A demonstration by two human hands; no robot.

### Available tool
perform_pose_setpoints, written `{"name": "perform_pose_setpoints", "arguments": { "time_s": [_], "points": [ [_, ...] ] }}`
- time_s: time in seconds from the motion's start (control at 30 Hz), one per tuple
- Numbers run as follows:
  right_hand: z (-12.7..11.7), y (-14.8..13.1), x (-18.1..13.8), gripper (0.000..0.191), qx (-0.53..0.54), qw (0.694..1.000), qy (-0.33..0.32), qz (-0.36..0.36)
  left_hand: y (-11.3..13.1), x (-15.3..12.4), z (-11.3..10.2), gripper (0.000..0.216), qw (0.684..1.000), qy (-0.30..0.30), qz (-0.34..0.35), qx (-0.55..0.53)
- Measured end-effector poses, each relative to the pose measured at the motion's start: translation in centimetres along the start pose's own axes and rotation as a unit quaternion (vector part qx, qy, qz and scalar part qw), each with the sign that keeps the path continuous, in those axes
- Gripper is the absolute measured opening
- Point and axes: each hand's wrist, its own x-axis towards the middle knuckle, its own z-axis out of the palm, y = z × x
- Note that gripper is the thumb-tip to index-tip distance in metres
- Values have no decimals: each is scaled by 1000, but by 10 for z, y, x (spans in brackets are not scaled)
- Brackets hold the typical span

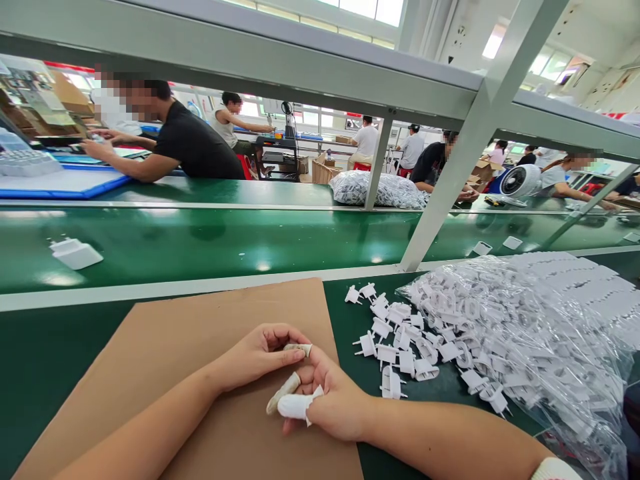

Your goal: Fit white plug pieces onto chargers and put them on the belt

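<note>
a: what were the hands doing on your feed?
b: left hand (267, 355) had thumb and forefinger together, pinched on the finger cot (300, 348) at a fingertip of the right hand (343, 403). all above the cardboard sheet (200, 340), near its right edge.
a: right grip?
b: fingers loosely curled and apart, i saw nothing between them. it also wore a stained cot (283, 393) and, on the thumb, a white cot (295, 405).
a: how was that best done?
b: my call: a light pinch near the rim, eased evenly round a straight finger. a hard tug risked a tear. couldn't tell how well it was seated.
a: around it, left to right?
b: blue-rimmed tray (60, 194), co-worker in a black top (195, 143), one white plug unit (76, 254) on the green strip (210, 233). slanted post (454, 177) hid part of my far view. loose plug parts (406, 362) lay just right of the sheet, then a clear plastic bag (505, 327) of them.
a: anything in the way?
b: not for the cot. right forearm (440, 430) lay close by the parts, so a careless elbow could have swept some.
</note>
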Motion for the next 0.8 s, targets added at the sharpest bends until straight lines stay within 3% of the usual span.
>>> {"name": "perform_pose_setpoints", "arguments": {
  "time_s": [0.8],
  "points": [
    [1, -2, 1, 97, -24, 1000, -6, 0, 2, 2, 0, 36, 1000, 14, 10, 19]
  ]
}}
